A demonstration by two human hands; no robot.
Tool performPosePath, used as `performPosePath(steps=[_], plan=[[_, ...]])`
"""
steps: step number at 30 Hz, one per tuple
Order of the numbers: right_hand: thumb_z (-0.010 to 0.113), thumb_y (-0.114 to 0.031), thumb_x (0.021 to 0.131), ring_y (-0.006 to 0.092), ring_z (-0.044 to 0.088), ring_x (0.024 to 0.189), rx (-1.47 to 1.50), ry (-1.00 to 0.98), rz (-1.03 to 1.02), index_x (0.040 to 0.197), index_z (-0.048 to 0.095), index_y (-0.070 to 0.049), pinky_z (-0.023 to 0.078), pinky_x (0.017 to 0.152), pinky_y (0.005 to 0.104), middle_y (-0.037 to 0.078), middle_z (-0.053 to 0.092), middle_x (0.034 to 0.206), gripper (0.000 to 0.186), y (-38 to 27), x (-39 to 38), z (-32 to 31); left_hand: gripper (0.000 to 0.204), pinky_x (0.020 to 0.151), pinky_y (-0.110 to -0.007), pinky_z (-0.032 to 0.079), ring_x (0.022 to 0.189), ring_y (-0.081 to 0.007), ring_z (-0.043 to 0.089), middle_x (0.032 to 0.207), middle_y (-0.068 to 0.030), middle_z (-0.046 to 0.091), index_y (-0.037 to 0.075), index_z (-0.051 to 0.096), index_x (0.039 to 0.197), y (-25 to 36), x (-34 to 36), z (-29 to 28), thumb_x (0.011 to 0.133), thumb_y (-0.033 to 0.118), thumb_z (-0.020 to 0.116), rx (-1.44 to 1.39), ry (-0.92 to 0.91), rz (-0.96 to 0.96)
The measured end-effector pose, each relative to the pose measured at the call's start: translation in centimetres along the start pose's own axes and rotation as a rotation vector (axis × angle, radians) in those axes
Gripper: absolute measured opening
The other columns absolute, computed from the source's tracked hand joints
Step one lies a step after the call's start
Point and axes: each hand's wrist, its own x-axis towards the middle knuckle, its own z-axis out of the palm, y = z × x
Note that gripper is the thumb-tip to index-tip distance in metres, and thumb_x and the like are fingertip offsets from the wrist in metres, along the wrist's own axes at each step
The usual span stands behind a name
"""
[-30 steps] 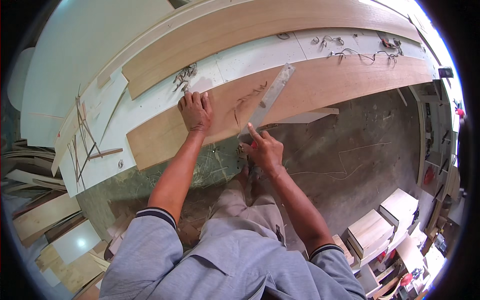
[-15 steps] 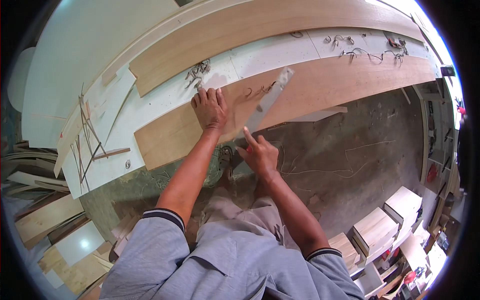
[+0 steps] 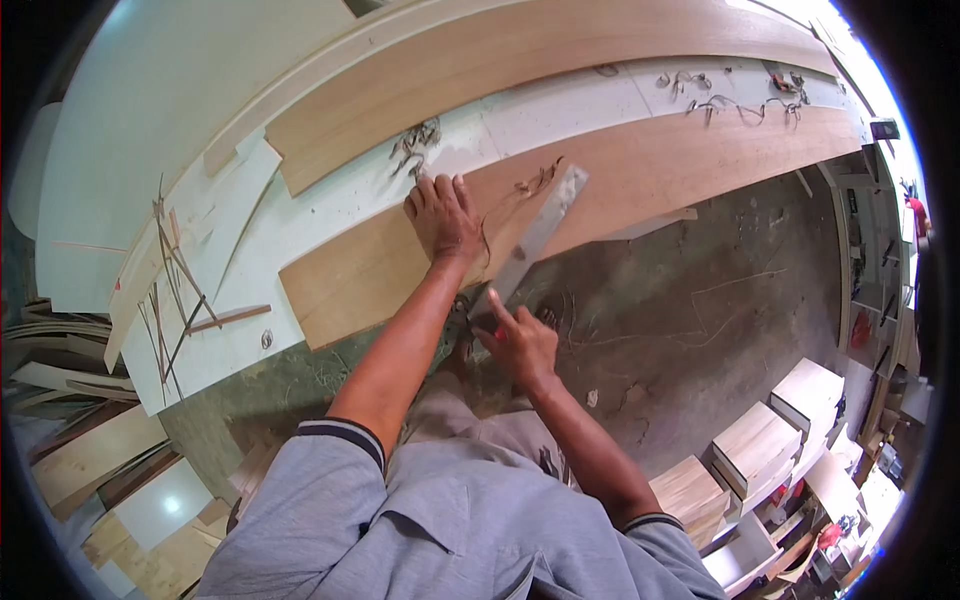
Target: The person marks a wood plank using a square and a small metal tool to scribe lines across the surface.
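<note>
My left hand (image 3: 443,215) lies on the near wooden board (image 3: 700,150), its fingers stretched toward the board's far edge. My right hand (image 3: 522,345), just off the near edge, is closed on the red handle of a hand saw (image 3: 538,235), with the index finger pointing along the blade. The long grey blade slants across the board to the right of my left hand. Brown curly strips (image 3: 540,180) lie on the wood beside the blade. Whether the blade's edge is in the wood cannot be made out.
A second long board (image 3: 560,45) lies farther back on the white worktop (image 3: 280,235). Dark curled scraps (image 3: 415,140) sit between the boards. Thin sticks (image 3: 175,275) are at the left. Pale wooden boxes (image 3: 755,450) stand on the floor at the lower right.
My right hand has drawn the saw back toward my body, so its tip sits nearer across the board. The left hand stays on the board; the whole view has shifted slightly.
</note>
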Motion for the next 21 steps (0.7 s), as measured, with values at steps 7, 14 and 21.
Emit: performPosePath(steps=[7, 14, 21], plan=[[0.088, -0.033, 0.07, 0.0281, 0.066, 0.069, 0.021, 0.153, -0.063, 0.142, 0.062, -0.028, 0.054, 0.06, 0.0423, 0.007, 0.058, 0.08, 0.078, -2.5, -0.2, 0.6, 0.029, 0.088, -0.049, 0.041, 0.096, -0.0346, 0.054, 0.099, -0.0156, 0.054, 0.006, 0.054, 0.09, -0.3, -0.1, 0.0, 0.105, 0.03, 0.048, -0.088, -0.019, -0.042], [0.088, -0.035, 0.069, 0.0261, 0.067, 0.069, -0.051, 0.185, -0.055, 0.141, 0.064, -0.029, 0.054, 0.06, 0.0407, 0.007, 0.059, 0.08, 0.075, -3.8, 0.7, 3.1, 0.032, 0.09, -0.051, 0.042, 0.101, -0.0369, 0.055, 0.106, -0.0157, 0.056, 0.005, 0.057, 0.092, -1.0, -0.4, 0.5, 0.105, 0.033, 0.049, -0.173, -0.023, -0.088], [0.083, -0.046, 0.078, 0.0238, 0.064, 0.067, -0.06, 0.261, -0.074, 0.14, 0.065, -0.029, 0.051, 0.059, 0.0396, 0.004, 0.056, 0.075, 0.067, -4.2, 0.8, 2.8, 0.031, 0.09, -0.054, 0.042, 0.103, -0.0394, 0.055, 0.104, -0.0177, 0.057, 0.004, 0.058, 0.101, -12.8, -1.7, -3.1, 0.096, 0.035, 0.063, -0.223, 0.133, 0.077]])
